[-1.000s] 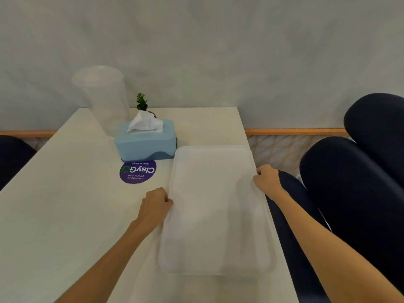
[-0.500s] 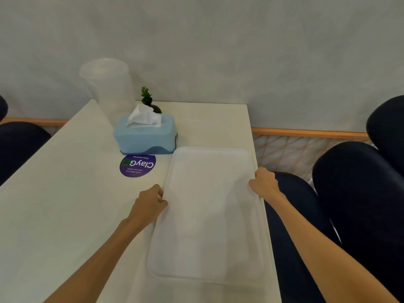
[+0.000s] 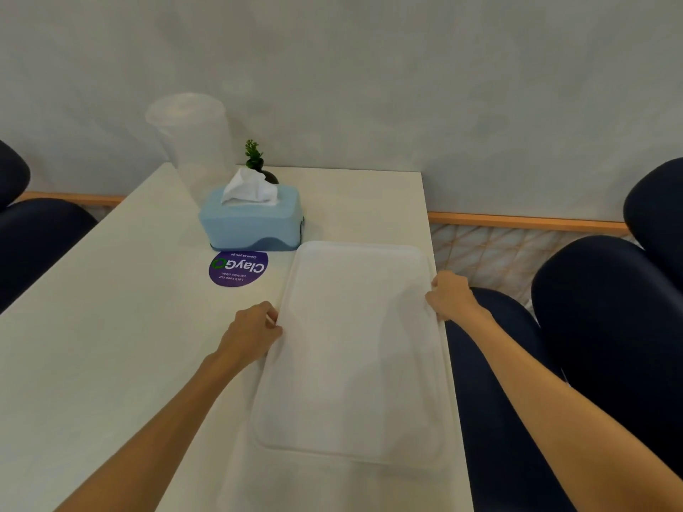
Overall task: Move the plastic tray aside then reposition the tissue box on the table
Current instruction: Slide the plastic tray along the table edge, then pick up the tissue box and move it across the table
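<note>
- White plastic is what the tray (image 3: pixel 351 356) is made of. It lies flat on the right side of the pale bench (image 3: pixel 92 345), with its right side along the bench edge.
- The left hand (image 3: pixel 253 332) is curled and pinches the tray's left rim. The right hand (image 3: pixel 449 295) is curled too and pinches the right rim, near the far end.
- The tray looks thin, light and empty. It is probably a bit bendy, so holding both long sides is a good way to keep it flat.
- Its smooth rim may be slippery, so fingers hooked under the lip should hold better than a flat push.
- The blue tissue box (image 3: pixel 253 221) sits just past the tray's far left corner, with a white tissue (image 3: pixel 251 188) sticking up. I cannot tell if the box and tray touch.
- The box looks light and hard. It should be easy to grab by its two long sides. Do not pull it by the soft tissue.
- A purple sticker (image 3: pixel 238 267) lies in front of the box. A clear cup (image 3: pixel 192 142) and a small plant (image 3: pixel 255 157) stand behind it, so move the box with care.
</note>
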A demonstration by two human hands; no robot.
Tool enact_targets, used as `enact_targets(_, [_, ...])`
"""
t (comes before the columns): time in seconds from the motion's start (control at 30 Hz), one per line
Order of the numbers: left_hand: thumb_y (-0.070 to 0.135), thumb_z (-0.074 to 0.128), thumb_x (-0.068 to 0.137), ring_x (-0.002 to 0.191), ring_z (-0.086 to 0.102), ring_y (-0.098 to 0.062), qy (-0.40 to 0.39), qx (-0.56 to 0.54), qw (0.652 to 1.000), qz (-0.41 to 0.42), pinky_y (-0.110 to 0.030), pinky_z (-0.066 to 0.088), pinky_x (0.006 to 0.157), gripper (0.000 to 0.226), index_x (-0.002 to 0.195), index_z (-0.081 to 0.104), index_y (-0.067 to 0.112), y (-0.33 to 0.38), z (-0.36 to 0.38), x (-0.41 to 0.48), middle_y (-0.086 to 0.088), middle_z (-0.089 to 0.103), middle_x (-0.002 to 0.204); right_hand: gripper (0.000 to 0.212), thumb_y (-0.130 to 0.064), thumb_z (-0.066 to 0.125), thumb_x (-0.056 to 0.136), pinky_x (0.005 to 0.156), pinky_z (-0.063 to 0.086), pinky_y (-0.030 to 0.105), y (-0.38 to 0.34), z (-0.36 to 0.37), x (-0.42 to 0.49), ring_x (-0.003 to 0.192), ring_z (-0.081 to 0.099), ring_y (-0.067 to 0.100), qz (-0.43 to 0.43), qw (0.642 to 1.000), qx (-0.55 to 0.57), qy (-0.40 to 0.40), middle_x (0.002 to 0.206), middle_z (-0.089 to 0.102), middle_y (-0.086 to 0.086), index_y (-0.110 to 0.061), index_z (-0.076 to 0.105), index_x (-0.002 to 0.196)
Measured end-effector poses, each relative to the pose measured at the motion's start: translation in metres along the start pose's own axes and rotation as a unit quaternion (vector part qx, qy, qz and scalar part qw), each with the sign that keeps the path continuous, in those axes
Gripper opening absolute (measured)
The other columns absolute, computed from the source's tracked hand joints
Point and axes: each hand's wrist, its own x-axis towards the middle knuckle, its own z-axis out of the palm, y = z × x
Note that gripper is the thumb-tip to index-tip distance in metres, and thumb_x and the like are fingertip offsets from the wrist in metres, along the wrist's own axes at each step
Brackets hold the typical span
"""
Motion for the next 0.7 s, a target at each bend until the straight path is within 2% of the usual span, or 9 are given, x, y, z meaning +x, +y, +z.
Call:
enact_targets(0.07, [0.023,0.062,0.089,0.089,0.065,-0.027,-0.001,0.005,1.0,-0.003,-0.044,0.056,0.089,0.024,0.109,0.06,0.012,-0.001,-0.008,0.003,-0.012,0.067,0.112,0.03,-0.007,0.048,0.089,0.08,0.049,0.037,-0.008,-0.006,0.002,0.102,0.057,0.034,-0.028,0.999,-0.02,0.037,0.116,0.059,0.02,0.004,0.052,0.117])
enact_targets(0.13, [0.026,0.063,0.089,0.091,0.067,-0.029,0.015,-0.009,1.0,-0.004,-0.045,0.056,0.091,0.025,0.109,0.061,0.011,-0.005,-0.021,0.007,-0.011,0.067,0.113,0.035,-0.011,0.049,0.091,0.087,0.047,0.037,-0.021,-0.012,0.005,0.112,0.053,0.034,-0.061,0.997,-0.014,0.04,0.127,0.054,0.02,0.001,0.049,0.124])
enact_targets(0.2, [0.027,0.065,0.087,0.092,0.067,-0.032,0.041,-0.034,0.999,-0.004,-0.047,0.056,0.089,0.026,0.105,0.062,0.01,-0.011,-0.039,0.012,-0.012,0.067,0.111,0.038,-0.013,0.049,0.091,0.083,0.044,0.033,-0.037,-0.014,0.008,0.113,0.053,0.032,-0.093,0.995,-0.008,0.034,0.13,0.052,0.019,0.0,0.048,0.126])
enact_targets(0.37, [0.022,0.065,0.085,0.096,0.066,-0.036,0.094,-0.09,0.991,-0.013,-0.047,0.056,0.085,0.016,0.096,0.067,0.011,-0.034,-0.091,0.043,-0.016,0.07,0.107,0.032,-0.013,0.051,0.089,0.074,0.038,0.028,-0.089,-0.001,0.019,0.096,0.055,0.027,-0.14,0.99,0.006,0.022,0.122,0.057,0.016,-0.004,0.057,0.118])
enact_targets(0.43, [0.024,0.063,0.087,0.097,0.065,-0.036,0.115,-0.112,0.987,-0.021,-0.045,0.055,0.083,0.021,0.1,0.066,0.009,-0.044,-0.112,0.062,-0.017,0.069,0.108,0.029,-0.014,0.052,0.088,0.069,0.039,0.025,-0.114,0.011,0.026,0.085,0.052,0.021,-0.138,0.99,0.031,0.018,0.118,0.057,0.013,-0.007,0.06,0.115])
enact_targets(0.53, [0.033,0.059,0.09,0.104,0.062,-0.035,0.132,-0.163,0.977,-0.039,-0.047,0.053,0.091,0.035,0.112,0.062,0.006,-0.061,-0.14,0.096,-0.018,0.066,0.116,0.027,-0.02,0.055,0.088,0.059,0.04,0.02,-0.151,0.035,0.038,0.081,0.054,0.018,-0.121,0.988,0.099,0.01,0.108,0.061,0.01,-0.01,0.063,0.111])
enact_targets(0.63, [0.041,0.055,0.091,0.106,0.06,-0.03,0.095,-0.277,0.954,-0.061,-0.046,0.051,0.094,0.05,0.125,0.055,0.005,-0.076,-0.161,0.131,-0.016,0.062,0.125,0.036,-0.034,0.053,0.09,0.075,0.049,0.031,-0.193,0.059,0.053,0.091,0.059,0.026,-0.071,0.974,0.213,-0.02,0.106,0.061,0.011,-0.006,0.06,0.112])
enact_targets(0.7, [0.045,0.053,0.091,0.106,0.057,-0.026,0.049,-0.349,0.932,-0.078,-0.041,0.049,0.092,0.057,0.131,0.05,0.004,-0.081,-0.169,0.155,-0.015,0.058,0.129,0.042,-0.044,0.048,0.091,0.084,0.049,0.038,-0.222,0.074,0.064,0.097,0.058,0.029,-0.022,0.963,0.266,-0.024,0.105,0.059,0.012,-0.006,0.056,0.106])
